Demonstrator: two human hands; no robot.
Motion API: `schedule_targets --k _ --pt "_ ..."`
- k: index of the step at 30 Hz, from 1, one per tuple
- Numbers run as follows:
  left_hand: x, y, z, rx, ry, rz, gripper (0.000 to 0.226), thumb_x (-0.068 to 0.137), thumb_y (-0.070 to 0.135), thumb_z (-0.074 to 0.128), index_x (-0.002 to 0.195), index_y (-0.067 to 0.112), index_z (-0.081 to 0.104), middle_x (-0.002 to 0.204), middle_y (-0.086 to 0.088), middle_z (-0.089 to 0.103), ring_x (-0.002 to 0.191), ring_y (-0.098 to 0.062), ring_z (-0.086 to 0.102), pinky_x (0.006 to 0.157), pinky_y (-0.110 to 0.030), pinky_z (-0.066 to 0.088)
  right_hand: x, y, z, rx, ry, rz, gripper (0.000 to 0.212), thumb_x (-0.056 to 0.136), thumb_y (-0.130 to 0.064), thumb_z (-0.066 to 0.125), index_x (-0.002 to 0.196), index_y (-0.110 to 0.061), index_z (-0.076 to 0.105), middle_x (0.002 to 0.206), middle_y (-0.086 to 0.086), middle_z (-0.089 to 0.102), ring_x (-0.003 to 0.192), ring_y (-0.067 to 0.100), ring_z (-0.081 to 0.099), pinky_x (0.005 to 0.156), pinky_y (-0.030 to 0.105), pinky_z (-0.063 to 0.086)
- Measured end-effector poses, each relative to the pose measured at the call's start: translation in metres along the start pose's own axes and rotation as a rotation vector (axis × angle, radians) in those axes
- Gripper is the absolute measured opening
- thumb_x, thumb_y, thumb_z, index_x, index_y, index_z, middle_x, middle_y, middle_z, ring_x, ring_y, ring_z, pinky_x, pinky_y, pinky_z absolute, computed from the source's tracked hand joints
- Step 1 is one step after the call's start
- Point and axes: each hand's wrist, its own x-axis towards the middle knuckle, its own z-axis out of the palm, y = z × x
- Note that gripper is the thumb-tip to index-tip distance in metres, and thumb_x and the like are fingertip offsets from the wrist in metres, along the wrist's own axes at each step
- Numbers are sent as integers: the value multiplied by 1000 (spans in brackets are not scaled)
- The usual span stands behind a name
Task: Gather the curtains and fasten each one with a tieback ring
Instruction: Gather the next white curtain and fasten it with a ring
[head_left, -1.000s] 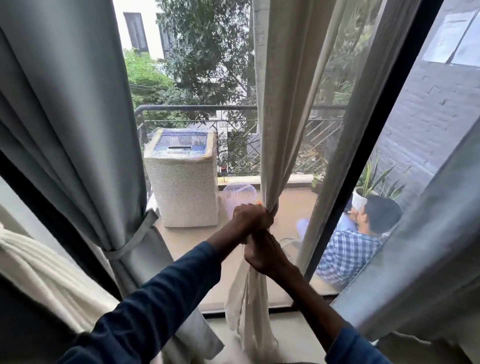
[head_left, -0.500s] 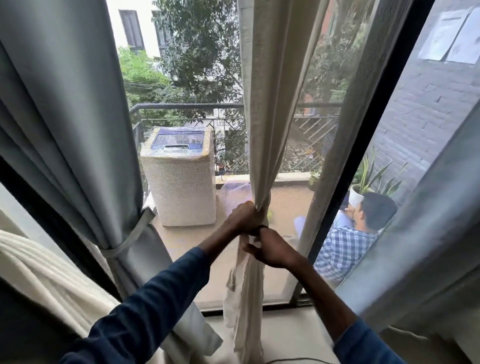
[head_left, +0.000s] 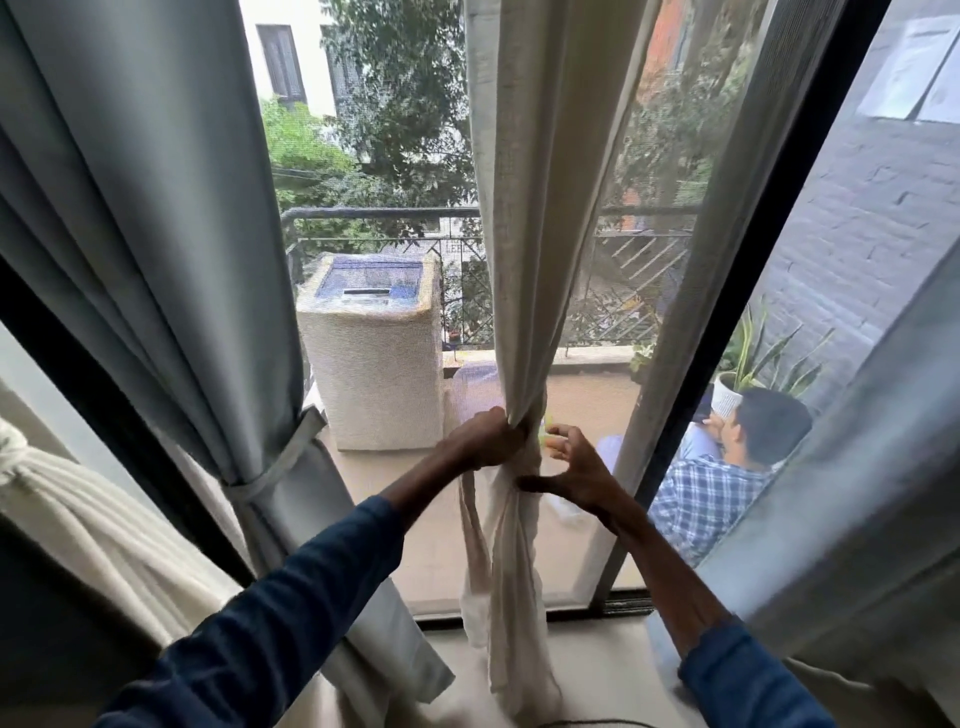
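A beige sheer curtain (head_left: 524, 218) hangs in the middle of the window, bunched into a narrow bundle at waist height. My left hand (head_left: 485, 439) grips that bundle from the left. My right hand (head_left: 571, 467) is just right of it, fingers spread and thumb stretched toward the fabric, with something small and yellow-green (head_left: 546, 435) at its fingertips. A grey curtain (head_left: 140, 218) on the left is cinched by a grey fabric tieback (head_left: 283, 460). Another grey curtain (head_left: 878, 493) hangs loose at the right edge.
A black window frame post (head_left: 727, 322) stands right of the beige curtain. Outside on the balcony are a covered washing machine (head_left: 374, 364), a railing (head_left: 384, 213), a potted plant (head_left: 748, 374) and a seated person in a checked shirt (head_left: 711, 493). White bundled fabric (head_left: 88, 514) lies at lower left.
My right hand has let go of the beige bundle and opened out, shifting slightly right. My left hand keeps its grip at the same height.
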Motion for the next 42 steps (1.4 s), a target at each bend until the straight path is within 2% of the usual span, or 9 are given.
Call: schedule_targets --k 4,8,12,16,23,28,31,35,42 --pt "-7 14 7 23 -64 90 18 96 22 48 82 11 51 81 -19 60 59 -29 55 44 -26 36 6 2 27 -231 35 -19 78 59 -37 96 125 -13 62 112 -3 71 102 12 66 80 26 51" --pt "-12 10 9 -60 -187 128 33 97 41 59 81 12 56 61 -3 54 44 -18 46 42 -23 35 10 7 37 -141 202 -86 10 85 7 67 88 8 76 85 25 75 84 31 73 65 30 47" --pt "-16 -10 0 -165 -235 258 22 94 37 68 87 16 63 63 10 60 45 0 50 46 -16 41 12 10 22 -149 80 -103 16 87 10 62 90 6 77 91 22 76 91 31 72 80 49 57" --pt "-16 -22 -7 -150 -171 287 38 91 43 70 115 14 69 89 -15 74 67 -14 63 67 -32 54 16 11 16 -97 43 -78 12 87 9 68 96 13 73 96 24 74 94 24 65 81 48 54" --pt "-14 -42 -13 -92 -161 339 18 98 37 61 102 21 70 61 1 65 44 1 49 48 -7 35 21 19 16 -47 -63 -88 6 86 13 67 88 18 70 82 14 65 85 21 55 77 40 43" --pt "-13 -56 -12 120 -133 373 33 102 16 52 72 24 64 71 -3 72 59 -11 59 59 -24 44 13 25 7 -83 -98 -166 15 84 14 71 98 12 75 96 18 75 90 18 64 84 36 51" --pt "-9 -53 -12 247 -86 396 29 101 7 47 91 18 72 82 1 76 77 -12 69 71 -31 54 5 20 17 -24 -187 -189 14 90 12 66 97 5 76 96 16 75 90 13 66 85 27 53" --pt "-3 -35 -2 431 94 511 21 92 3 54 108 3 68 119 -17 68 116 -33 58 89 -41 51 0 15 38 59 -213 -170 21 90 10 65 87 -11 69 80 -1 74 86 23 69 88 44 55" --pt "2 -22 4 376 110 506 24 89 4 61 112 -3 67 113 -25 66 103 -39 62 82 -43 52 0 19 44 82 -63 -41 24 83 -11 81 93 7 68 94 26 73 93 29 70 88 53 53"
